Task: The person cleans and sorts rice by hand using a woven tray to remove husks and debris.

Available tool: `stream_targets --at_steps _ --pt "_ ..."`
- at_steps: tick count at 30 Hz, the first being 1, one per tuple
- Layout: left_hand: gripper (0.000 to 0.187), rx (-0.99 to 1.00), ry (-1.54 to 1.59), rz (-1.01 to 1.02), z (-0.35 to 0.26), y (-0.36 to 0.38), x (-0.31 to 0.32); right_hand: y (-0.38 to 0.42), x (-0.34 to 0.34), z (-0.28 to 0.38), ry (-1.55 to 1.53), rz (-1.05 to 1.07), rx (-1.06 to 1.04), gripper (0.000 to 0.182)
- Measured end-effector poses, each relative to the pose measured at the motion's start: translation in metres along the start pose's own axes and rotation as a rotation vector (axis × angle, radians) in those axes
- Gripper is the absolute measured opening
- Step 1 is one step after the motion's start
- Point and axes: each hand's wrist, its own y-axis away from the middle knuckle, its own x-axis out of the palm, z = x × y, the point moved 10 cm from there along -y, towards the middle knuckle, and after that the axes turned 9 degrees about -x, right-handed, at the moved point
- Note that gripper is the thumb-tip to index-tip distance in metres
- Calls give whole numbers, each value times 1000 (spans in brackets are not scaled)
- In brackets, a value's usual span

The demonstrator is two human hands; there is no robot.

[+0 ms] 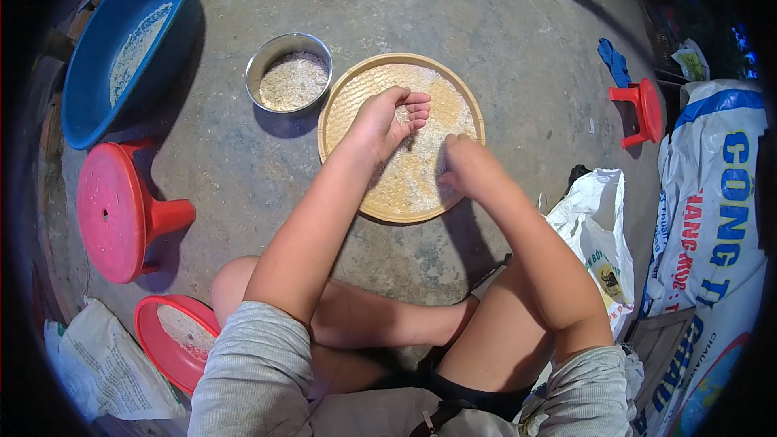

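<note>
A round woven bamboo tray [344,105] lies on the floor before me, with pale grains [421,166] spread thinly over its base. Over its middle, my left hand [391,123] is turned on its side, palm facing right, with the fingers loosely bent and apart from the palm; nothing shows in it. My right hand [471,167] hovers at the tray's right side, back of the hand up. Its fingers are curled down toward the grains, and what they hold, if anything, is hidden.
A steel pot [252,81] of grain stands left of the tray. Further left are a large blue basin [182,28], a red stool [109,210] and a red basin [146,332]. White printed sacks [712,194] and a small red stool [647,109] are at right.
</note>
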Motion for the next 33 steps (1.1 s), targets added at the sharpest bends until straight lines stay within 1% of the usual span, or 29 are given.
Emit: stream_targets --at_steps 1,2,3,5,6,7,9,10,11,13,14,15,16,17,18,19,21,22,23,25,26,27,28,29,30,31,32,33 --pt "31 -7 -2 17 1 -1 1 0 7 0 14 -21 25 36" --pt "31 -13 -2 36 1 -2 3 -1 12 5 -2 -73 -6 22" --pt "31 -9 2 41 -1 0 6 -2 15 6 5 -73 -6 22" --pt "31 24 -13 27 -8 6 9 -4 15 10 12 -100 -71 14" --pt "31 32 -15 33 -10 7 11 -9 9 4 -41 -125 -22 9" --pt "32 53 -18 21 -13 8 9 -9 1 1 -36 -134 -27 9" --pt "32 98 -42 5 -20 11 8 1 -49 -6 -177 -443 30 11" --pt "32 118 -7 -22 -19 11 6 7 -69 -2 -296 -568 31 12" --pt "33 141 21 -51 -19 12 5 7 -80 9 -311 -596 9 12" --pt "32 121 72 -32 -11 19 17 15 -103 36 -509 -750 -155 11" --pt "33 129 57 -19 -5 17 20 15 -103 48 -545 -705 -211 15" --pt "33 133 42 -7 -2 14 18 19 -107 54 -569 -741 -225 15" --pt "33 147 0 -18 -7 19 16 25 -114 66 -437 -778 -271 16" --pt "32 178 -34 86 -14 23 23 31 -121 76 -303 -811 -306 18" --pt "32 202 -68 191 -22 31 34 35 -126 81 -254 -794 -326 23" --pt "32 204 -104 182 -33 43 39 41 -134 83 -273 -826 -324 23" --pt "27 393 123 -41 -74 73 15 50 -142 86 -337 -819 -336 30" --pt "29 474 96 -76 -95 79 -1 51 -141 81 -342 -792 -318 34" --pt "31 550 72 -110 -115 87 -18 54 -142 75 -356 -809 -306 34" --pt "40 734 -230 -222 -146 128 -21 48 -133 60 -356 -720 -234 35" --pt "40 728 -247 -222 -147 130 -29 43 -123 48 -364 -678 -190 38" --pt "42 694 -616 -406 -148 124 -47 44 -121 42 -376 -687 -184 38" --pt "46 644 -985 -588 -148 120 -58 37 -104 25 -648 -592 -68 39" --pt "46 647 -1001 -587 -150 121 -63 33 -86 14 -913 -488 45 41" --pt "50 663 -1273 -702 -151 129 -51 38 -78 11 -1099 -395 136 45" --pt "54 670 -1545 -817 -150 134 -39 39 -78 5 -1106 -403 135 45" --pt "51 836 -1561 -859 -150 145 -22 39 -69 -5 -1048 -357 163 45" --pt "49 821 -1435 -767 -145 156 -1 39 -60 -11 -990 -310 189 45"
